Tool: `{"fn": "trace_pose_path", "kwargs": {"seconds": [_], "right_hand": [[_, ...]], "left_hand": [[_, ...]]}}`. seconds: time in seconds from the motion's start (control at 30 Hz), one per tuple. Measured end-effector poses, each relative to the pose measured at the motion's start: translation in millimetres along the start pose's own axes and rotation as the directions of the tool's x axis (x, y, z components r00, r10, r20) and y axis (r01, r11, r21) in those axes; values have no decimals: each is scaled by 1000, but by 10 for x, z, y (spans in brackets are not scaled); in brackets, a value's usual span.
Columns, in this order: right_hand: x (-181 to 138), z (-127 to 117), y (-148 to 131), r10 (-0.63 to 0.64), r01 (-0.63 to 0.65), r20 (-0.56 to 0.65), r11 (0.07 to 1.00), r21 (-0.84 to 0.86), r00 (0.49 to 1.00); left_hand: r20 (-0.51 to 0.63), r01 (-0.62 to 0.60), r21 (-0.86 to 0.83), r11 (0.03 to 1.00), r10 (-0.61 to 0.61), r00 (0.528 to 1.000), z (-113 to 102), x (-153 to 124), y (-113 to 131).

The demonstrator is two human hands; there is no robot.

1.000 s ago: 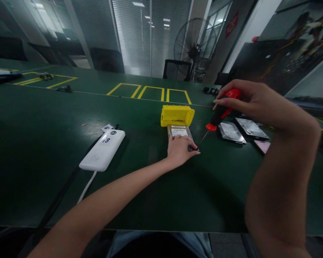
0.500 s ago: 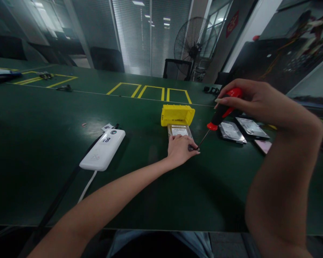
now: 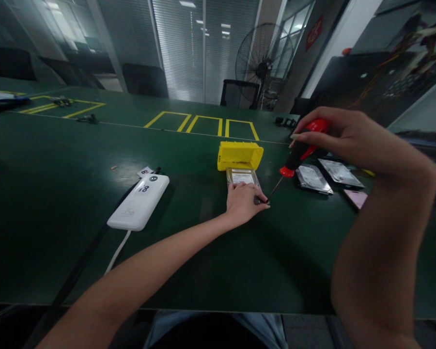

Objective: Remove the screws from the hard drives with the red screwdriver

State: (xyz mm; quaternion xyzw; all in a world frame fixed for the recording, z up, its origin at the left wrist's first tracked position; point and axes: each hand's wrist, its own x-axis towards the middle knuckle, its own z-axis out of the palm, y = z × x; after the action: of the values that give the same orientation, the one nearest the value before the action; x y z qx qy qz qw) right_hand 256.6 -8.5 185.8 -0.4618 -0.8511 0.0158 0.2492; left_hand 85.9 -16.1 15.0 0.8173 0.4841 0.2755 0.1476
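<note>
A hard drive [image 3: 242, 176] with a white label lies flat on the green table. My left hand [image 3: 241, 201] covers its near part, gripping it with the fingers over the top and the thumb at the near right corner. In my right hand [image 3: 330, 131], closed around the handle, is a red and black screwdriver [image 3: 293, 157]. Its shaft slants down to the left, and the tip reaches the drive's right near corner, right by my left fingertips. Whether the tip sits in a screw is too small to tell.
Directly behind the drive stands a yellow bin [image 3: 240, 155]. To the right lie two more hard drives [image 3: 313, 178] [image 3: 339, 173] and a pink flat object [image 3: 356, 198]. A white power bank [image 3: 140, 203] with a cable rests at left. Yellow tape outlines [image 3: 204, 127] mark the far table.
</note>
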Motion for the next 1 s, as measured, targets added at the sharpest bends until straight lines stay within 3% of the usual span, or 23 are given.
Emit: {"fn": "trace_pose_path", "kwargs": {"seconds": [1.0], "right_hand": [[3,19,-97,-32,32,9,999,7,999]], "left_hand": [[3,1,-3,1000,-1,1000,-7,-8,20]]}}
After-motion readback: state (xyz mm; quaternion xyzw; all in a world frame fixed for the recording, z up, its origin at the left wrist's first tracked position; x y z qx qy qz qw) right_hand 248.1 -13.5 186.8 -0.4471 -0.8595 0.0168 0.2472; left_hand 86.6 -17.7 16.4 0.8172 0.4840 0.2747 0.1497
